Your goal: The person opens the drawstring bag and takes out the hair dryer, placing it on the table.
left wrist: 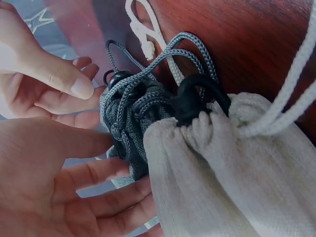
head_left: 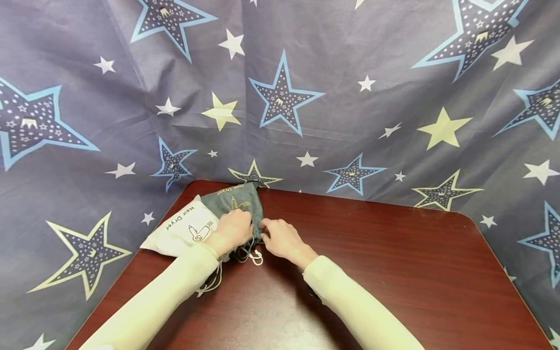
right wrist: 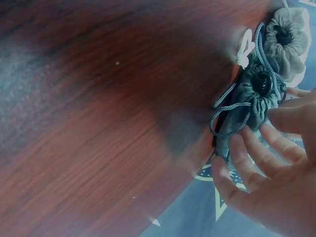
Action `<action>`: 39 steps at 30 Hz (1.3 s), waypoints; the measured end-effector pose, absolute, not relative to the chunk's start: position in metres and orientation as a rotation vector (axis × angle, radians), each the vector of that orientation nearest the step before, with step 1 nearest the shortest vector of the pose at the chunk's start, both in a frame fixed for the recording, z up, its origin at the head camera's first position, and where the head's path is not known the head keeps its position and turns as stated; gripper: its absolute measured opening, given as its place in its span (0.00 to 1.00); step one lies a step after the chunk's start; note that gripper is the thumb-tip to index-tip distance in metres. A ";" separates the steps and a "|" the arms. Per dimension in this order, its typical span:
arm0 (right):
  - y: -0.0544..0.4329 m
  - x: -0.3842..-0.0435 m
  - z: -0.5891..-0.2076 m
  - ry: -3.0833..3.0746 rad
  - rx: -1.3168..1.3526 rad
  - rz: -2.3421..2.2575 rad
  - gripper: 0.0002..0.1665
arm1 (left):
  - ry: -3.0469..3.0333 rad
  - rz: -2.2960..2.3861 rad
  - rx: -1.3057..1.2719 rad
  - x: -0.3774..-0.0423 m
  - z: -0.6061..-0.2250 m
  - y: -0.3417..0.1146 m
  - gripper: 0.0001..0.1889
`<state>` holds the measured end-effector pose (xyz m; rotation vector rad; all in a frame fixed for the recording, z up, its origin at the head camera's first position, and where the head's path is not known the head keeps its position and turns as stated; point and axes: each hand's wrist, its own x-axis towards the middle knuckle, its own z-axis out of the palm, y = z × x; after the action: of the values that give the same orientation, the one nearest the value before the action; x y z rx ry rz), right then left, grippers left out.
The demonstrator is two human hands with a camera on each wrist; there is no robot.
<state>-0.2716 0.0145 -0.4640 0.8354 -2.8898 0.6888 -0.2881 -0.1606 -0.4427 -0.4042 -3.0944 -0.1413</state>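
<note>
A dark grey drawstring bag printed "Hair Dryer" lies at the table's back left corner. Beside it, partly over it, is a cream drawstring bag with the same print. My left hand is at the grey bag's gathered neck, its fingers loosely extended and touching the cloth. On the other side, my right hand reaches the same bag with spread fingers near its neck. Grey cords loop out of the gathered mouth. A black cord loop sticks out of the cream bag's mouth.
The reddish-brown wooden table stretches to the right of the bags. A star-patterned cloth hangs behind and beside it. A white cord loop lies on the tabletop near the bags' mouths.
</note>
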 end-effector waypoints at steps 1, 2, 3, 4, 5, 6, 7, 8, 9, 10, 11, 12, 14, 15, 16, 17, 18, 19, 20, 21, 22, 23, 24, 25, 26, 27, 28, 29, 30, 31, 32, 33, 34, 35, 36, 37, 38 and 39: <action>0.015 -0.272 -0.465 -2.887 0.832 0.701 0.13 | -3.091 -0.143 -0.411 -0.288 -0.443 -0.159 0.11; 0.016 -0.273 -0.465 -2.885 0.827 0.716 0.13 | -3.087 -0.147 -0.416 -0.289 -0.444 -0.158 0.10; 0.017 -0.273 -0.466 -2.884 0.823 0.729 0.13 | -3.084 -0.149 -0.420 -0.289 -0.444 -0.156 0.10; 0.018 -0.274 -0.467 -2.883 0.821 0.741 0.14 | -3.081 -0.153 -0.427 -0.289 -0.445 -0.155 0.10; 0.018 -0.274 -0.467 -2.883 0.819 0.752 0.14 | -3.079 -0.160 -0.430 -0.288 -0.445 -0.154 0.10; 0.019 -0.275 -0.468 -2.885 0.815 0.762 0.14 | -3.079 -0.165 -0.432 -0.288 -0.446 -0.154 0.09; 0.020 -0.275 -0.468 -2.887 0.815 0.767 0.14 | -3.080 -0.170 -0.434 -0.288 -0.446 -0.153 0.09; 0.020 -0.275 -0.468 -2.888 0.811 0.774 0.14 | -3.081 -0.177 -0.433 -0.287 -0.446 -0.152 0.09; 0.021 -0.275 -0.469 -2.890 0.809 0.778 0.13 | -3.082 -0.182 -0.434 -0.287 -0.446 -0.152 0.09; 0.022 -0.275 -0.469 -2.893 0.805 0.787 0.13 | -3.080 -0.188 -0.437 -0.287 -0.446 -0.151 0.09; 0.022 -0.275 -0.468 -2.900 0.796 0.796 0.14 | -3.079 -0.194 -0.442 -0.286 -0.446 -0.150 0.09; 0.023 -0.275 -0.468 -2.905 0.789 0.803 0.14 | -3.076 -0.199 -0.449 -0.286 -0.446 -0.150 0.09; 0.025 -0.274 -0.468 -2.916 0.772 0.817 0.13 | -3.069 -0.212 -0.464 -0.284 -0.445 -0.148 0.09; 0.026 -0.274 -0.468 -2.922 0.763 0.824 0.14 | -3.065 -0.217 -0.471 -0.284 -0.444 -0.148 0.09; 0.027 -0.274 -0.467 -2.927 0.753 0.829 0.14 | -3.059 -0.221 -0.480 -0.283 -0.444 -0.147 0.09; 0.027 -0.274 -0.467 -2.929 0.744 0.831 0.13 | -3.056 -0.223 -0.484 -0.283 -0.444 -0.146 0.09; 0.028 -0.274 -0.467 -2.932 0.738 0.830 0.13 | -3.056 -0.224 -0.485 -0.283 -0.444 -0.146 0.09; 0.029 -0.274 -0.467 -2.936 0.731 0.829 0.13 | -3.055 -0.224 -0.488 -0.283 -0.444 -0.145 0.09; 0.029 -0.273 -0.467 -2.940 0.726 0.829 0.13 | -3.053 -0.225 -0.492 -0.282 -0.445 -0.144 0.09; 0.030 -0.273 -0.467 -2.944 0.719 0.833 0.13 | -3.053 -0.226 -0.496 -0.282 -0.445 -0.144 0.09; 0.030 -0.273 -0.468 -2.949 0.714 0.835 0.13 | -3.055 -0.227 -0.500 -0.282 -0.445 -0.143 0.09; 0.031 -0.273 -0.468 -2.954 0.708 0.836 0.13 | -3.057 -0.228 -0.501 -0.282 -0.446 -0.142 0.09; 0.032 -0.273 -0.468 -2.958 0.705 0.842 0.13 | -3.058 -0.229 -0.505 -0.282 -0.445 -0.142 0.09; 0.033 -0.273 -0.468 -2.961 0.705 0.849 0.13 | -3.055 -0.232 -0.508 -0.281 -0.445 -0.141 0.08; 0.034 -0.273 -0.468 -2.963 0.704 0.858 0.13 | -3.056 -0.234 -0.509 -0.281 -0.445 -0.141 0.08; 0.035 -0.273 -0.468 -2.967 0.703 0.867 0.13 | -3.056 -0.233 -0.511 -0.281 -0.446 -0.140 0.08; 0.036 -0.273 -0.467 -2.970 0.701 0.872 0.13 | -3.055 -0.235 -0.516 -0.280 -0.446 -0.139 0.08; 0.038 -0.273 -0.466 -2.974 0.697 0.877 0.12 | -3.051 -0.239 -0.524 -0.280 -0.447 -0.139 0.08; 0.039 -0.273 -0.465 -2.976 0.695 0.884 0.12 | -3.050 -0.250 -0.530 -0.280 -0.447 -0.138 0.08; 0.040 -0.272 -0.464 -2.983 0.690 0.888 0.12 | -3.047 -0.260 -0.536 -0.280 -0.448 -0.138 0.08; 0.041 -0.272 -0.463 -2.986 0.686 0.892 0.11 | -3.048 -0.273 -0.540 -0.281 -0.449 -0.137 0.08; 0.042 -0.272 -0.463 -2.987 0.683 0.893 0.11 | -3.045 -0.286 -0.547 -0.281 -0.450 -0.137 0.08; 0.043 -0.272 -0.462 -2.991 0.678 0.891 0.11 | -3.025 -0.285 -0.564 -0.284 -0.455 -0.137 0.08; 0.044 -0.272 -0.462 -2.992 0.676 0.890 0.11 | -3.020 -0.297 -0.570 -0.285 -0.456 -0.137 0.08; 0.044 -0.272 -0.461 -2.993 0.678 0.886 0.11 | -3.019 -0.302 -0.572 -0.287 -0.458 -0.137 0.08; 0.045 -0.271 -0.461 -2.993 0.679 0.883 0.11 | -3.018 -0.300 -0.576 -0.288 -0.459 -0.137 0.08; 0.045 -0.271 -0.460 -2.991 0.682 0.879 0.11 | -3.019 -0.299 -0.579 -0.289 -0.460 -0.137 0.08; 0.046 -0.271 -0.460 -2.989 0.682 0.876 0.10 | -3.006 -0.287 -0.587 -0.292 -0.466 -0.138 0.08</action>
<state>-0.2708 0.0459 -0.4600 0.6818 -2.9891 0.8758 -0.2919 -0.1381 -0.4656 -0.5874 -3.0060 -0.2865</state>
